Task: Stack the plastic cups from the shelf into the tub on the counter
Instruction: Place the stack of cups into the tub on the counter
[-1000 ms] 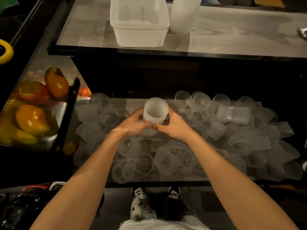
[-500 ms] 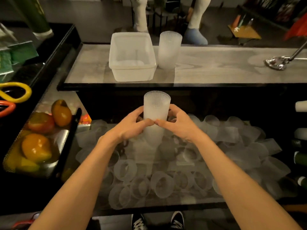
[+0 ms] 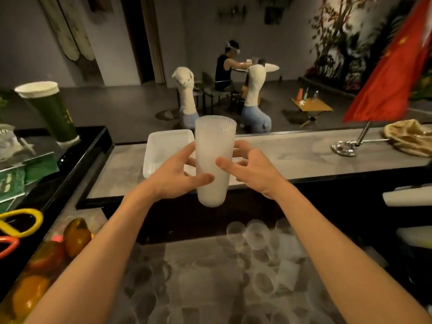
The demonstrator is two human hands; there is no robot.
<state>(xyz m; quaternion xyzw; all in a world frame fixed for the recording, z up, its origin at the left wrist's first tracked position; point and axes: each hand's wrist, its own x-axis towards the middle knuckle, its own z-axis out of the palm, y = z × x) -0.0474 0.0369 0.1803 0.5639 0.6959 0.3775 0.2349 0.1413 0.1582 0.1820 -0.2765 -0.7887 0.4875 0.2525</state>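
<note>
- I have the stack (image 3: 214, 169) of frosted ribbed cups upright in the air between both hands, its base over the counter's near edge.
- My left hand (image 3: 173, 176) grips the stack's left side, with the thumb laid across the front low down and the fingers round the back.
- My right hand (image 3: 254, 170) holds the right side, with the thumb pressed on the front and the fingers curled behind.
- The tub (image 3: 163, 136) stands near the left end of the counter (image 3: 292, 157), just behind the stack and partly hidden by it and my left hand.
- Loose cups (image 3: 257, 235) lie scattered on the shelf (image 3: 198, 258) below, blurred from here.
- Fruit (image 3: 77, 235) lies off the shelf's left edge.
- A green cup (image 3: 53, 113) stands far left.
- A flag stand (image 3: 343, 147) sits toward the counter's right end.
</note>
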